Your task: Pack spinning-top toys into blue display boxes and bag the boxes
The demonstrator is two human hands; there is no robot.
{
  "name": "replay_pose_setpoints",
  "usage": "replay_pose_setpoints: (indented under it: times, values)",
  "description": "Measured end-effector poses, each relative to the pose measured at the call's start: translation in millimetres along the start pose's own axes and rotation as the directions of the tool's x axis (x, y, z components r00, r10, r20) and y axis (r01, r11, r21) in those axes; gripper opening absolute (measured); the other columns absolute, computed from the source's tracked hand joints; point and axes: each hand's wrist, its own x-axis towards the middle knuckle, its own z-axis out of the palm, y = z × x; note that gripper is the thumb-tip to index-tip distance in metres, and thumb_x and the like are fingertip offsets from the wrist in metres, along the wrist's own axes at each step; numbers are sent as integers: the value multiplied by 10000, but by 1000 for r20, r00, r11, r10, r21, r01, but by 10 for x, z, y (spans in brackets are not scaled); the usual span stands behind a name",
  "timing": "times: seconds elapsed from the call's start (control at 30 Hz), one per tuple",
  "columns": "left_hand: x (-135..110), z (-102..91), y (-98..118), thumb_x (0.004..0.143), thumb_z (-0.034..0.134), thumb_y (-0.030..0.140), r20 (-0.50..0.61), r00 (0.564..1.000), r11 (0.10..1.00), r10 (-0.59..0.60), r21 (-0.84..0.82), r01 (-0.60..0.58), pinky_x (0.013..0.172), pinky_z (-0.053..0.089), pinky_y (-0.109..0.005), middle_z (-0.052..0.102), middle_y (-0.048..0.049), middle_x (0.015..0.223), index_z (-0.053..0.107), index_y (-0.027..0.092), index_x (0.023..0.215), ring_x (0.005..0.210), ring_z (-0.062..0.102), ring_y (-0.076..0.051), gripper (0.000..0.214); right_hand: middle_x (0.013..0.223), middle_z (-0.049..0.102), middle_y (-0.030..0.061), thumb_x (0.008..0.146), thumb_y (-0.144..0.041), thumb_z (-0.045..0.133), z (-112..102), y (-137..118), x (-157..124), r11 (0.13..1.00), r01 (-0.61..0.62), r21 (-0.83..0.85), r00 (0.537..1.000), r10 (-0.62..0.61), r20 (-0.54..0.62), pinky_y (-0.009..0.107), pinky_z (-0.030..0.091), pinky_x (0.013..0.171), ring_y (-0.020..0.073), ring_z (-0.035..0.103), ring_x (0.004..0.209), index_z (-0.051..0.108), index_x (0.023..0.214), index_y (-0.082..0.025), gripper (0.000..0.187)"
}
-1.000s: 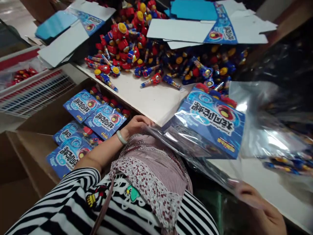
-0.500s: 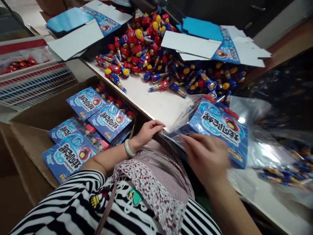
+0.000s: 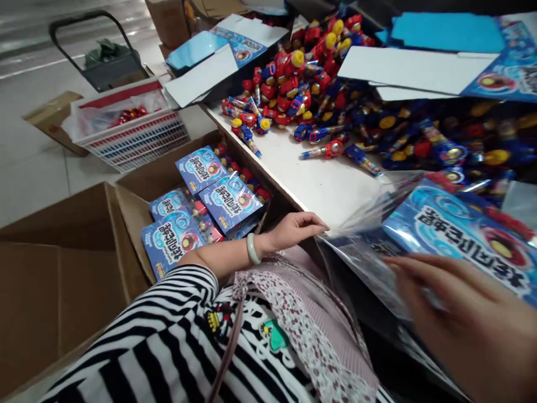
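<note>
A blue printed display box (image 3: pixel 457 224) of toys lies inside a clear plastic bag (image 3: pixel 361 215) on the right of the table. At the bag's near left corner, my left hand (image 3: pixel 300 229) is closed, with thumb and fingertips together on the film. My right hand (image 3: pixel 470 319) is curled over the bag's near edge, closed on the plastic in front of the box. Part of the box is hidden behind this hand and cut off by the picture's edge.
An open carton (image 3: pixel 130 207) at left holds several bagged blue boxes (image 3: pixel 172 238). Red and blue toys (image 3: pixel 289 84) are heaped across the white table (image 3: pixel 312 184). Flat box blanks (image 3: pixel 411 67) lie over the heap. A white basket (image 3: pixel 130 137) stands on the floor.
The view has swung left, so everything sits further right in the picture. My left hand still pinches the bag's corner. My right hand stays at the bag and appears larger and lower.
</note>
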Motion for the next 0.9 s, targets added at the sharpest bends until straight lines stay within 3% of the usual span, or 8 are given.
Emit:
replay_pose_setpoints:
  times: [0.1, 0.23, 0.3, 0.43, 0.53, 0.6, 0.73, 0.9]
  values:
    - [-24, 109, 28, 764, 807, 432, 5, 999, 996, 49, 72, -49, 754, 472, -271, 678, -50, 797, 722, 119, 796, 759, 592, -123, 326, 829, 724, 87, 959, -243, 527, 322, -187, 116, 934, 300, -193, 953, -285, 102, 311, 400, 567, 191, 629, 677, 723, 868, -155, 234]
    - [-58, 187, 20, 774, 801, 373, 4, 997, 990, 77, 119, -77, 766, 473, -277, 671, -46, 796, 715, 127, 763, 773, 586, -128, 261, 706, 648, 86, 896, -111, 529, 717, -259, 250, 888, 364, -280, 924, -305, 232, 309, 342, 548, 201, 578, 641, 675, 759, -143, 202]
    - [-68, 180, -4, 749, 817, 420, -14, 998, 996, 58, 72, -57, 763, 479, -284, 675, -56, 816, 721, 122, 780, 779, 593, -135, 315, 691, 629, 81, 901, -114, 521, 809, -221, 258, 882, 372, -288, 924, -322, 207, 300, 329, 537, 193, 560, 623, 658, 753, -145, 203]
    - [-86, 107, 7, 732, 818, 508, -23, 999, 998, 49, 32, -48, 737, 479, -284, 664, -57, 794, 717, 114, 772, 753, 594, -133, 408, 731, 658, 81, 950, -200, 512, 806, -100, 264, 940, 300, -161, 954, -297, 40, 285, 364, 538, 177, 582, 628, 654, 803, -145, 212]
    - [-106, 39, 80, 740, 812, 527, 8, 1000, 999, 9, 46, -9, 718, 472, -272, 666, -53, 757, 731, 113, 780, 722, 594, -124, 424, 823, 709, 79, 968, -220, 493, 580, -25, 242, 993, 95, 76, 992, -88, -91, 277, 472, 623, 178, 655, 722, 653, 886, -164, 188]
    - [-113, 13, 130, 734, 820, 513, -14, 1000, 998, -20, 55, 21, 710, 471, -263, 665, -42, 717, 737, 117, 775, 697, 592, -118, 407, 874, 726, 65, 972, -225, 513, 395, -40, 204, 976, 30, 216, 996, -12, -86, 269, 519, 700, 166, 683, 782, 657, 927, -183, 156]
    - [-95, 43, 200, 750, 813, 411, -88, 996, 995, 1, 100, 8, 707, 468, -247, 676, -25, 722, 737, 132, 775, 694, 587, -112, 290, 920, 735, 74, 980, -217, 510, 355, -241, 191, 984, 118, 136, 986, -133, 104, 258, 485, 637, 158, 678, 762, 700, 959, -162, 199]
    - [-94, 108, 252, 808, 736, 325, -5, 999, 975, 48, 216, -46, 704, 468, -244, 666, -30, 748, 727, 135, 758, 728, 581, -124, 197, 810, 686, 105, 957, -135, 453, 633, -398, 321, 980, 76, -186, 931, -3, 365, 289, 313, 538, 174, 601, 670, 706, 860, -133, 270]
